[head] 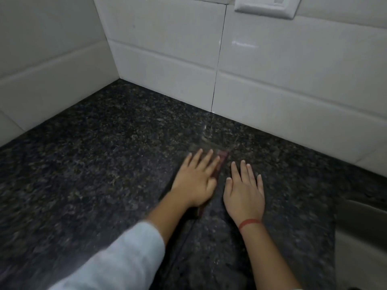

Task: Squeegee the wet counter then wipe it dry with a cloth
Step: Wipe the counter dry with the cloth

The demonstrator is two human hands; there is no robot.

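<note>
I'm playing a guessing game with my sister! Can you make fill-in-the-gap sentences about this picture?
1. The right hand lies flat, and the thread round its wrist is ____.
2. The tiles behind the counter are ____.
3. The long sleeve is on the ____ arm.

Missing words: red; white; left.

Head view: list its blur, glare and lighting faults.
Head view: dim, flat light; motion blur smears the left hand and the dark reddish thing under it, so what it is cannot be told; the right hand is sharper; a small glare streak on the white tile; wide-angle bending of the tile lines.
</note>
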